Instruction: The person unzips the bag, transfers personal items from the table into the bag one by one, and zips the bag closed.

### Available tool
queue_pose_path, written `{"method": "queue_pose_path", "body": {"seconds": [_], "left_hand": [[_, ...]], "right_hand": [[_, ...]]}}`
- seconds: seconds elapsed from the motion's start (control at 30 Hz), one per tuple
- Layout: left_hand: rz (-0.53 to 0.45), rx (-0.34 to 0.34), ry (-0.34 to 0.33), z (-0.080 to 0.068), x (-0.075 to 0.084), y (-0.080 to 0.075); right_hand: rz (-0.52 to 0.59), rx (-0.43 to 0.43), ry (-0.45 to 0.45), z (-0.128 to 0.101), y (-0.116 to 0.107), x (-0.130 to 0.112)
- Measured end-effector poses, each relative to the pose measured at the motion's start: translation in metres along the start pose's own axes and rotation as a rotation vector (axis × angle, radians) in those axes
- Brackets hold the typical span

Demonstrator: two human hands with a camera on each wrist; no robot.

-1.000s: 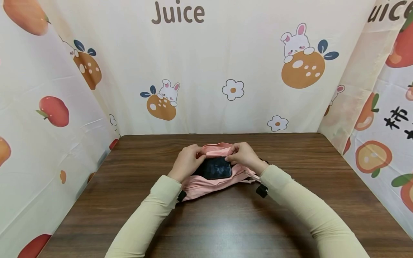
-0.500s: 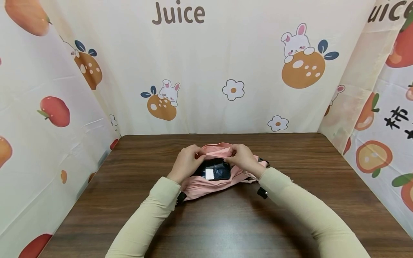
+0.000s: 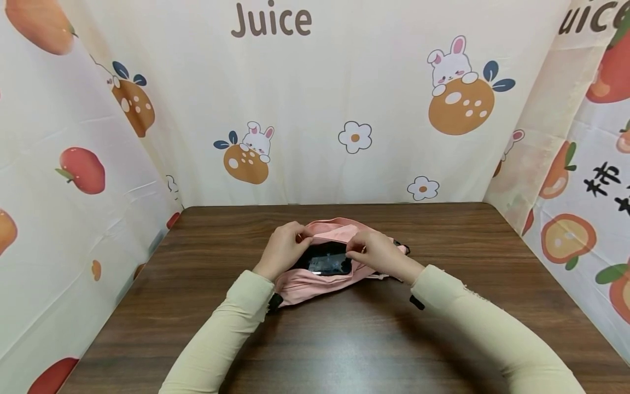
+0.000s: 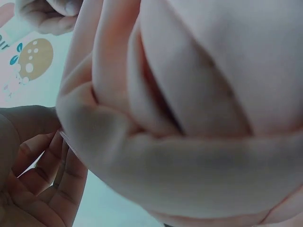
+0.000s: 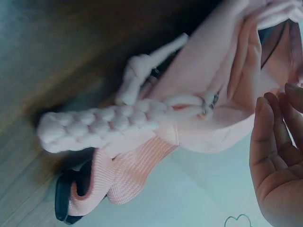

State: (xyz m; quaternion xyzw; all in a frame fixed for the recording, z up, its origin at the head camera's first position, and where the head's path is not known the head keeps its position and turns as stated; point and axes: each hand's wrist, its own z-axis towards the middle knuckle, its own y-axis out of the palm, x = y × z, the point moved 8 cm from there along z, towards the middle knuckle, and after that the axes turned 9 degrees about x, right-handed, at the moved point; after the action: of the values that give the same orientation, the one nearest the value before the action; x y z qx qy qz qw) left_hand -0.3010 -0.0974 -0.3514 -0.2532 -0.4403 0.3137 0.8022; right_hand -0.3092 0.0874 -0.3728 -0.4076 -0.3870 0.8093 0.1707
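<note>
A pink fabric waist bag (image 3: 305,287) lies on the table with its mouth spread. Inside the mouth rests a smartphone (image 3: 330,261), its glossy dark screen facing up and reflecting light. My left hand (image 3: 284,249) pinches the bag's rim at the left between thumb and fingers. In the left wrist view, that hand (image 4: 38,165) holds the cloth edge. Over the phone's right end is my right hand (image 3: 379,253), fingers loosely bent. The right wrist view has this hand (image 5: 279,161) beside the rim, with no cloth visibly gripped.
A pale braided cord (image 5: 99,124) hangs from the bag's right end, near a pink strap with a black buckle (image 5: 64,196). The brown wooden table (image 3: 221,235) reaches back to a printed curtain (image 3: 305,109). More curtain stands at both sides.
My right hand has left the bag's rim and shifted a little to the right and towards me. Reflections on the phone screen have changed. My left hand keeps its place.
</note>
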Motion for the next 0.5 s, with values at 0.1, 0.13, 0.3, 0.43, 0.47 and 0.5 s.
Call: {"method": "queue_pose_path", "body": {"seconds": [0.1,0.13,0.3,0.43,0.47,0.5], "left_hand": [[-0.003,-0.001,0.003,0.000,0.000,0.000],[-0.003,-0.002,0.005,0.000,0.000,0.000],[-0.005,-0.004,0.012,0.000,0.000,0.000],[-0.004,-0.002,0.015,-0.001,0.000,-0.001],[-0.002,-0.001,0.015,-0.001,0.000,-0.001],[-0.001,-0.002,0.015,-0.001,0.000,-0.001]], "right_hand": [[-0.029,0.016,-0.073,-0.006,0.003,-0.005],[-0.039,0.020,-0.100,-0.008,0.003,-0.007],[-0.135,0.047,-0.240,-0.018,0.009,-0.017],[-0.205,0.068,-0.319,-0.022,0.014,-0.023],[-0.220,0.071,-0.331,-0.023,0.015,-0.024],[-0.233,0.071,-0.342,-0.023,0.016,-0.025]]}}
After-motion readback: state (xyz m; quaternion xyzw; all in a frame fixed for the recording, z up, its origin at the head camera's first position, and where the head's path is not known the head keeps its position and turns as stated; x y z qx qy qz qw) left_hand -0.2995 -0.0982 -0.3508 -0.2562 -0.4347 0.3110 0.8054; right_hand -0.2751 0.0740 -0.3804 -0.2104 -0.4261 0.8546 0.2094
